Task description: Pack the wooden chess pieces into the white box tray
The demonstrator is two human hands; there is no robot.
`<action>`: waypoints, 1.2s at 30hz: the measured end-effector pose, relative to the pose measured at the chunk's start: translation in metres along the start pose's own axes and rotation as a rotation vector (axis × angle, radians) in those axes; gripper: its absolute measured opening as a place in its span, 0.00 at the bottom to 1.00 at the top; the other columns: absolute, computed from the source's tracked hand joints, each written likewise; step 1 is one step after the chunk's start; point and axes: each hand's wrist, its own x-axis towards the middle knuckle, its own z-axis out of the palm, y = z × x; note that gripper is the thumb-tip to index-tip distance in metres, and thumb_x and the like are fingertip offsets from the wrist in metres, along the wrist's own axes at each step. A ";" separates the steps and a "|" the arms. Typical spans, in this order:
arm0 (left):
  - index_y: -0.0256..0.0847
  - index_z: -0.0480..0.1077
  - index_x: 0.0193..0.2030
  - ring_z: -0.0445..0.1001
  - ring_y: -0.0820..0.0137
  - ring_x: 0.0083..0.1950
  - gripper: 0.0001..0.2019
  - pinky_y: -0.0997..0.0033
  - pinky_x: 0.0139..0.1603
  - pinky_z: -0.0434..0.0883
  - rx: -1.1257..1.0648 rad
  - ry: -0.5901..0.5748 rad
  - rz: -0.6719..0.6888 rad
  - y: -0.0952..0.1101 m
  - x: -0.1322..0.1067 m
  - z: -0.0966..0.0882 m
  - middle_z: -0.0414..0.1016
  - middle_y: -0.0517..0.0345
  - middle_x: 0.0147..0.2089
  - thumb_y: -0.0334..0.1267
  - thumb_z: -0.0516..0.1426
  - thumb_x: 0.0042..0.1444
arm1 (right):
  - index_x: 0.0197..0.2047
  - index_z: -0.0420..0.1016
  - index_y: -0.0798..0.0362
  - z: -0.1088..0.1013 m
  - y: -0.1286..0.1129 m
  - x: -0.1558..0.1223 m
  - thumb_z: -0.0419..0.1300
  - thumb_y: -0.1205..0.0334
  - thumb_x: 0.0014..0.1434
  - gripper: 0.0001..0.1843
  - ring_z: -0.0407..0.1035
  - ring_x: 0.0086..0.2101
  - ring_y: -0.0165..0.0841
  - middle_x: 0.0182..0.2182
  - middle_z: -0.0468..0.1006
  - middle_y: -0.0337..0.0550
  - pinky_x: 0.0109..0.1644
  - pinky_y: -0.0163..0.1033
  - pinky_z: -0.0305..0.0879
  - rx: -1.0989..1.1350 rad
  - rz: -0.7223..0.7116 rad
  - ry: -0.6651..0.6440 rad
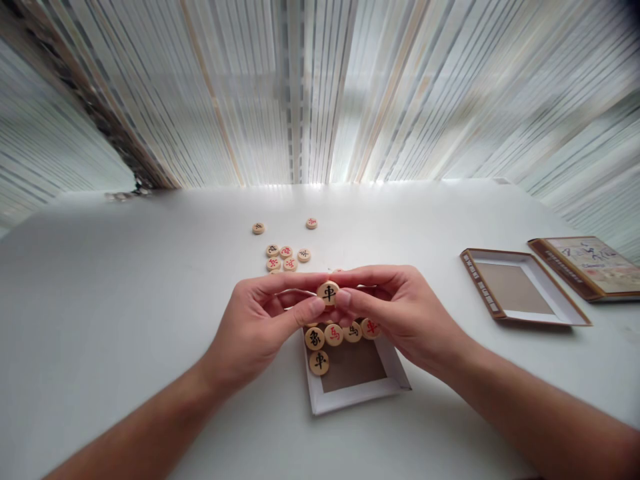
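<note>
Between the fingertips of my left hand (pixel 267 320) and my right hand (pixel 395 310) is a round wooden Chinese chess piece (pixel 328 293) with a black character facing me. Both hands pinch it from the sides, above a shallow box tray (pixel 355 403). Inside the tray a row of pieces shows below my fingers: a black-marked piece (pixel 315 338), a red one (pixel 333 334), another black one (pixel 353 331) and a red one (pixel 371 327) partly under my right hand. One more black piece (pixel 319 363) lies below the row at the left. My hands hide the tray's far part.
Beyond my hands, several loose chess pieces (pixel 285 252) lie in a cluster on the white table (pixel 150 280). Two others, a black one (pixel 258 228) and a red one (pixel 311 223), sit farther back. At right are an open box tray (pixel 520 288) and a printed box (pixel 595 263). Striped curtains (pixel 320 93) hang behind.
</note>
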 end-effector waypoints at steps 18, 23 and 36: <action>0.43 0.89 0.41 0.88 0.63 0.40 0.06 0.69 0.42 0.87 0.288 0.094 0.139 0.004 -0.001 0.007 0.90 0.53 0.40 0.30 0.72 0.57 | 0.38 0.91 0.49 0.005 0.003 -0.001 0.83 0.58 0.51 0.12 0.81 0.32 0.35 0.32 0.88 0.44 0.36 0.36 0.79 -0.220 -0.160 0.042; 0.42 0.88 0.45 0.89 0.62 0.37 0.08 0.62 0.45 0.89 0.053 0.070 -0.010 0.002 -0.002 0.005 0.90 0.53 0.37 0.34 0.72 0.59 | 0.42 0.92 0.47 0.003 0.001 0.001 0.82 0.60 0.52 0.13 0.81 0.32 0.31 0.32 0.88 0.42 0.38 0.34 0.80 -0.026 -0.010 -0.006; 0.43 0.88 0.46 0.89 0.66 0.41 0.10 0.74 0.46 0.87 -0.072 0.039 -0.103 0.001 0.000 0.003 0.90 0.52 0.44 0.34 0.75 0.56 | 0.47 0.91 0.50 0.001 -0.004 0.004 0.81 0.54 0.52 0.19 0.70 0.24 0.27 0.23 0.81 0.38 0.27 0.32 0.66 -0.027 0.077 -0.019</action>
